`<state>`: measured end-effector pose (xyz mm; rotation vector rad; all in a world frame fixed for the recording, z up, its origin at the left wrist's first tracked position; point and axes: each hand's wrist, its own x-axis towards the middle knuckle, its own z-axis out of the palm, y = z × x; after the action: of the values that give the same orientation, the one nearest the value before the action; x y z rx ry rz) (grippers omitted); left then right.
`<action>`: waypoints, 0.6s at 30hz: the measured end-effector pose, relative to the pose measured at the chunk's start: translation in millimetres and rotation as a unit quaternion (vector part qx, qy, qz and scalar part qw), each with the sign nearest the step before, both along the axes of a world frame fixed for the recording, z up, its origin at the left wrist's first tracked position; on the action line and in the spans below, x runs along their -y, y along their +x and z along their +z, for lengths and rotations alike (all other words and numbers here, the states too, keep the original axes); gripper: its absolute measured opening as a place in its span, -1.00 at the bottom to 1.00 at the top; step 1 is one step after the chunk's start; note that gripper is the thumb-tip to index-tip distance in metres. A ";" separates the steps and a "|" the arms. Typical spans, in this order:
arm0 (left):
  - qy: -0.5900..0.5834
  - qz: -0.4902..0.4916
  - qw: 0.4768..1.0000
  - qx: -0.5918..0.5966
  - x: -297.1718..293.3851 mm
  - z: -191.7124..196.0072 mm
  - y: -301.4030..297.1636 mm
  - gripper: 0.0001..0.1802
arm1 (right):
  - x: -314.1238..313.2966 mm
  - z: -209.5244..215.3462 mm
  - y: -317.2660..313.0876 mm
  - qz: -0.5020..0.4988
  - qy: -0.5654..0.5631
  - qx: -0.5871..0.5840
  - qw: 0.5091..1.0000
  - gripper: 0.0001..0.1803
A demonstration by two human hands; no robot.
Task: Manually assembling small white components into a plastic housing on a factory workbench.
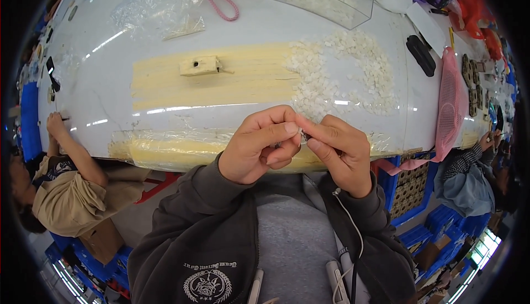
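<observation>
Tiny piece point(303, 134) (mostly hidden by fingers) sits pinched between both hands point(258, 143).

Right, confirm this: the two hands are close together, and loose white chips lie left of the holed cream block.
Wrong side: the head view shows loose white chips lying right of the holed cream block. The left hand and right hand are close together.

The person wears a dark grey zip-front jacket point(165, 249), hanging open over a heathered grey shirt point(298, 238), its long sleeves point(193, 185) ending in plain dark cuffs. A whitish wreath emblem point(207, 286) sits beneath curved lettering point(210, 265) on one side. A thin pale cord point(359, 232) trails down the other; left hand point(256, 147) and right hand point(345, 158) are ungloved.
</observation>
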<state>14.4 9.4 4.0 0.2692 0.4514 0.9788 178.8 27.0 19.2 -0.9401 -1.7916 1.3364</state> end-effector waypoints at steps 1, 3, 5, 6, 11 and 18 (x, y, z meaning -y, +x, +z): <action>-0.001 0.000 1.000 0.000 -0.1 -0.1 0.3 -0.89 | -0.1 0.0 0.5 0.000 -0.001 0.000 1.000 -0.60; 0.001 -0.002 1.000 0.001 -0.4 -0.4 1.0 -0.89 | -0.3 0.8 1.3 0.000 -0.003 0.000 1.000 -0.60; 0.002 -0.003 1.000 0.002 -0.6 -0.9 1.6 -0.89 | -0.4 1.0 1.8 0.000 -0.007 0.000 1.000 -0.60; 0.001 -0.002 1.000 0.002 -0.5 -1.2 1.9 -0.89 | -0.3 1.0 1.7 0.001 -0.007 0.000 1.000 -0.60; 0.006 -0.007 1.000 0.020 0.1 -4.1 2.9 -0.89 | 0.8 -0.4 0.6 -0.022 0.011 0.010 1.000 -0.60; -0.005 -0.020 1.000 0.022 0.7 -4.5 0.2 -0.89 | -0.6 -1.7 3.4 -0.003 -0.024 -0.005 1.000 -0.60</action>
<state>14.6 8.7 -0.5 0.2462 0.4102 0.9412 182.2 27.6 17.5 -0.9608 -1.7556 1.3832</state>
